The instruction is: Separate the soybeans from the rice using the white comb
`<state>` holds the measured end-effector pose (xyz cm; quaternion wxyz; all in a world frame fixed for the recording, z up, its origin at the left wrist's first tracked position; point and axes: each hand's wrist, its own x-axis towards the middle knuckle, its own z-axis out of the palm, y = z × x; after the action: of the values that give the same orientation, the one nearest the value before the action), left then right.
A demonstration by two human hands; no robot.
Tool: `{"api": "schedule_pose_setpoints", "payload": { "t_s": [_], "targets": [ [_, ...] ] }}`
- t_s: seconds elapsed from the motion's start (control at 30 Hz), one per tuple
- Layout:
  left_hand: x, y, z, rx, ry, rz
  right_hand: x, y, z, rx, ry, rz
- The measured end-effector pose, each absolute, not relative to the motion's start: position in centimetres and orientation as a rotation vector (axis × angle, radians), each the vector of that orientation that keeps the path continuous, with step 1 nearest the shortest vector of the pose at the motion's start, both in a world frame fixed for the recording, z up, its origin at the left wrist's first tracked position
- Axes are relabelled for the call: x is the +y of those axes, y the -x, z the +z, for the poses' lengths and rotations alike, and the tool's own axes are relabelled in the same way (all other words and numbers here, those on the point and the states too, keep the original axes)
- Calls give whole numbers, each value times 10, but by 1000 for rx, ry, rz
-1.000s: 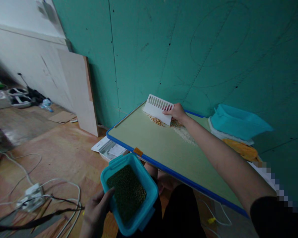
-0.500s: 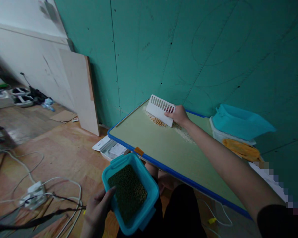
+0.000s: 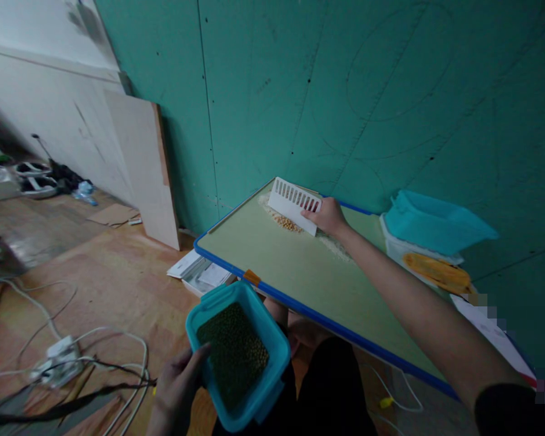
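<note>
My left hand [image 3: 177, 384] grips the near-left rim of a blue plastic container [image 3: 279, 339], thumb over the edge. Inside it lie dark green beans [image 3: 227, 339] with some paler ones at the right side. Out over the table, my right hand [image 3: 327, 217] holds a white slotted scraper [image 3: 290, 211] by its right end, tilted with its lower edge at the tabletop. Yellowish beans [image 3: 286, 223] lie in a small heap along the scraper's near side. Pale fine grains [image 3: 333, 247] are spread to the left of the scraper and under my right wrist.
The blue-edged table [image 3: 272, 266] stands against a green wall. At its right are a blue bin [image 3: 438, 221], an orange cloth [image 3: 436, 272] and a white paper [image 3: 490, 330]. A white box [image 3: 209, 280] with papers sits below. Cables and a power strip [image 3: 61, 360] lie on the floor.
The view has shifted slightly. The scraper's near edge sits a touch lower, and more pale grains show to its left. My left hand keeps the container in the same place.
</note>
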<state>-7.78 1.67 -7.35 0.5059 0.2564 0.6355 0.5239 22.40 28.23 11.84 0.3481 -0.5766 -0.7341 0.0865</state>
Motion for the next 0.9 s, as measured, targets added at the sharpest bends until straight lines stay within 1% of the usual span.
{"api": "schedule_pose_setpoints", "payload": {
  "t_s": [0.17, 0.43, 0.7, 0.9],
  "targets": [
    [17, 80, -76, 1529, -600, 1265, 286, -226, 119, -1872, 1525, 222],
    [16, 77, -66, 1525, -632, 1265, 287, -227, 120, -1919, 1512, 249],
    [16, 78, -70, 1496, -617, 1281, 304, -227, 115, -1830, 1502, 386],
    [15, 78, -72, 1486, -622, 1267, 307, -219, 127, -1815, 1498, 386]
  ]
}}
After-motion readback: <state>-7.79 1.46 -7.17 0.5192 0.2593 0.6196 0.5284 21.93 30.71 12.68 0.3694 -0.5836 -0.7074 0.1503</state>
